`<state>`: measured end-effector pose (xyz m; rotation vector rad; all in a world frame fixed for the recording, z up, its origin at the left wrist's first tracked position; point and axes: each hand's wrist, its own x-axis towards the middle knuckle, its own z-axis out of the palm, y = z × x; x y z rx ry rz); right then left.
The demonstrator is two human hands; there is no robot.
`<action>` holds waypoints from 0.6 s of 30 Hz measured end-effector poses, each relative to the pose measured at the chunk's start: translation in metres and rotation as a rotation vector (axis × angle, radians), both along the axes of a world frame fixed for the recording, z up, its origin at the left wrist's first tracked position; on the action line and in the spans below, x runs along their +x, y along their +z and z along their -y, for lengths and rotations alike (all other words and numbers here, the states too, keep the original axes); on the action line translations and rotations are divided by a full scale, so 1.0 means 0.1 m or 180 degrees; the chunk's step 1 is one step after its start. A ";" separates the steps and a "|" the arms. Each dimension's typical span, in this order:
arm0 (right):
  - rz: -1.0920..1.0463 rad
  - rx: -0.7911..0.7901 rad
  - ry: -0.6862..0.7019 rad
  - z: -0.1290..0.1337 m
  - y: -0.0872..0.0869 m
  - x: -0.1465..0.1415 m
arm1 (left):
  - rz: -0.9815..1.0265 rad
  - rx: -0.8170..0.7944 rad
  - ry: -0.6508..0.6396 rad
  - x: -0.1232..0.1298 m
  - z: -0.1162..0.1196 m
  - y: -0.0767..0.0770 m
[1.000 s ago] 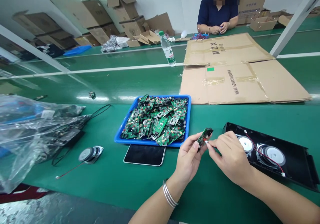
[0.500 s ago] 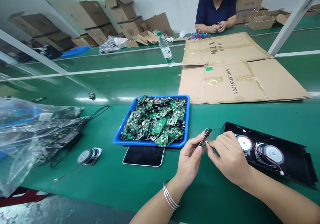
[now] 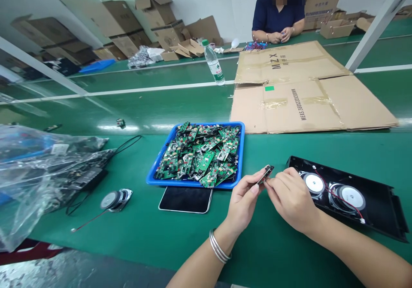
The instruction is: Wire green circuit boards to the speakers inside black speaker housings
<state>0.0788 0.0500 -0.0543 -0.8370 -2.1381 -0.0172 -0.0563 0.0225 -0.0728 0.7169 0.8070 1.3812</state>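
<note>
A small circuit board [image 3: 265, 174] is pinched upright and tilted between the thumb and fingers of my left hand [image 3: 242, 203]. My right hand [image 3: 293, 200] is closed at the board's right edge, its thumb and fingertips pressed together; anything between them is too small to make out. Left of my hands, a blue tray [image 3: 242, 159] holds a heap of green circuit boards [image 3: 202, 159]. Just right of my right hand lies a black housing [image 3: 380, 202] with two round speakers [image 3: 352, 196] and red wires.
A phone [image 3: 185, 200] lies at the tray's front edge. At left are a loose speaker [image 3: 110, 200] and plastic bags [image 3: 48, 163]. Flattened cardboard [image 3: 277, 103] and a bottle [image 3: 214, 65] are behind. Across the table sits a person [image 3: 278, 15].
The board in my left hand has turned slightly, and the fingers of my right hand have shifted a little closer against it.
</note>
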 end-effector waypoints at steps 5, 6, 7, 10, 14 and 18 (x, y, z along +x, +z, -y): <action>0.0427 -0.0090 0.0124 -0.02 0.08 0.04 | -0.0566 -0.0106 -0.0297 -0.14 -0.10 0.00; 0.0467 -0.0178 0.0200 -0.01 0.13 0.08 | -0.0554 -0.0197 -0.0508 -0.16 -0.12 0.01; 0.0467 -0.0283 0.0268 -0.01 0.19 0.14 | -0.0523 -0.0291 -0.0741 -0.17 -0.13 0.03; 0.0360 -0.0502 0.0141 0.01 0.33 0.50 | -0.0562 -0.0513 -0.1385 -0.16 -0.14 0.06; 0.0741 -0.1082 -0.0350 0.09 0.35 1.26 | -0.0681 -0.0640 -0.1892 -0.03 -0.11 0.07; 0.1332 -0.1567 -0.0502 0.22 0.26 1.72 | -0.1114 -0.0529 -0.2099 0.17 -0.10 0.26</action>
